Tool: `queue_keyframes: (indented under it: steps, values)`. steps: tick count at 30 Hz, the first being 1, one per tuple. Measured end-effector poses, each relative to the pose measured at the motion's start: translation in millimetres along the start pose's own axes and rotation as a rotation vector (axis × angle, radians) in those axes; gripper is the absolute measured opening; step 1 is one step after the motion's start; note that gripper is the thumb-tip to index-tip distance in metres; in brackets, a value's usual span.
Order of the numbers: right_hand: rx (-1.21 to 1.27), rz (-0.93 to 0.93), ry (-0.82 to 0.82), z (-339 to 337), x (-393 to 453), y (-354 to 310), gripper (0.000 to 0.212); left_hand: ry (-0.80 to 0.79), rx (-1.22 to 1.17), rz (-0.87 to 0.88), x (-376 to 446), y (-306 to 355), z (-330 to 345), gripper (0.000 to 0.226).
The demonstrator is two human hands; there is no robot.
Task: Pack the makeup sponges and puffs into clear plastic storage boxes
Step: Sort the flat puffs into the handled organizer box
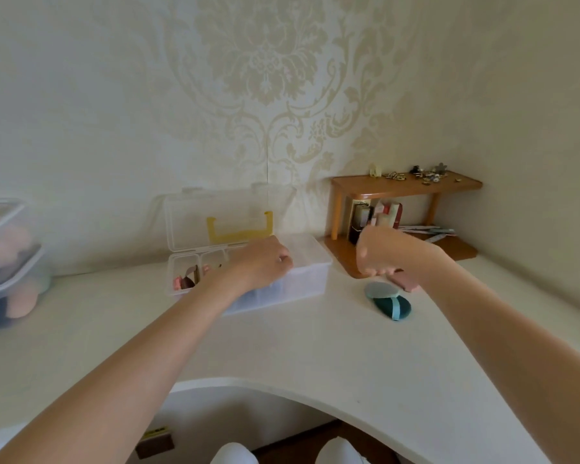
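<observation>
White desk (282, 346) takes up most of the shot. Clear box (248, 262) sits at the back, lid up against the wall, a few sponges in its left compartments. Two stacked tubs (7, 262) of puffs at far left. Left hand (262, 262) is curled over the box; can't tell if it's gripping anything. Right hand (382, 251) hangs loose above a pink puff (406, 283), fingers down, nothing held. Teal puff (390, 304) and grey one (380, 290) just beside it.

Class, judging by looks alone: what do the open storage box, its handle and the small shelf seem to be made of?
Storage box: clear, slightly frosted plastic, since its contents show through the walls.
Handle: opaque yellow plastic, probably, with a smooth, even colour.
Shelf: wood, or a wood-look finish, warm brown with a slight sheen.
</observation>
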State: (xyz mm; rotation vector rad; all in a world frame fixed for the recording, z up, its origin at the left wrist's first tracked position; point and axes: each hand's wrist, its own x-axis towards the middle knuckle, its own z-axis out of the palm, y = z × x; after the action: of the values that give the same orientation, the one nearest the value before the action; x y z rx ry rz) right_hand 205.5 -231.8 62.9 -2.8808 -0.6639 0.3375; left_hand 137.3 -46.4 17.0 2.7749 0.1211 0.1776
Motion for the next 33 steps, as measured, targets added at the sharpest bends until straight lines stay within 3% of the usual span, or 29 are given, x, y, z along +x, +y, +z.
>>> queue_keyframes:
  steps: [3,8,16,20,23,25,28,33]
  values:
    - [-0.187,0.079,-0.139,14,-7,17,0.042,-0.023,-0.012,0.022,2,5,3,0.042]
    - [-0.234,0.066,-0.058,28,8,29,0.039,-0.062,-0.072,0.019,1,10,3,0.025]
    - [-0.211,0.076,0.045,30,15,41,0.040,-0.142,-0.049,0.068,-1,16,-6,0.034]
    - [-0.164,0.068,0.293,21,14,35,0.034,-0.248,0.054,0.064,6,17,-4,0.029]
    - [0.198,-0.013,0.547,2,7,16,0.022,-0.294,0.120,0.018,11,16,-2,0.033]
    - [0.354,-0.115,0.612,-9,-4,-5,0.020,-0.286,0.124,-0.004,11,15,-2,0.038]
    - [0.393,-0.219,0.554,-2,-15,-34,0.020,-0.241,0.100,0.007,9,16,-2,0.032]
    - [0.257,-0.181,0.475,29,-7,-46,0.022,-0.195,0.121,0.042,2,23,-3,0.030]
